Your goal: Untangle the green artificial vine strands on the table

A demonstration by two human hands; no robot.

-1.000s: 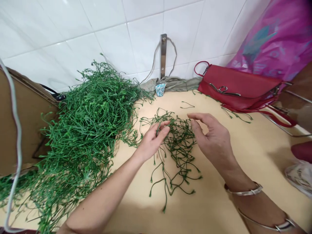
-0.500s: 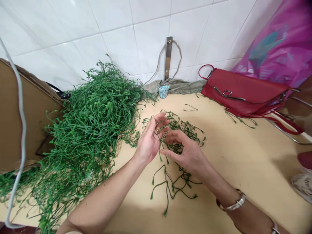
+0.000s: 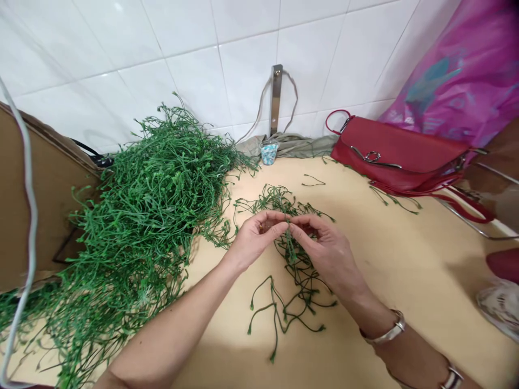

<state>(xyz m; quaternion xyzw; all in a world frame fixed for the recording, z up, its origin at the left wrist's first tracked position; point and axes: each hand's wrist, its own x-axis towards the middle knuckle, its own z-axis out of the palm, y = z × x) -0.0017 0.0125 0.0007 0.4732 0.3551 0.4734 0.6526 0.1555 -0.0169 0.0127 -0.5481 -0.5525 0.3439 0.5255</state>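
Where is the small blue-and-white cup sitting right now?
In the head view, the cup sits at the table's far edge, near the middle, just below the metal bracket.

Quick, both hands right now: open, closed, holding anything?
Left hand: closed, thumb and forefinger pinching a green strand.
Right hand: closed in a pinch at the same spot, apparently on the same green strand.

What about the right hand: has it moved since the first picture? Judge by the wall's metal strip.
Yes, the right hand has moved left: its fingertips are now nearer to straight below the metal strip.
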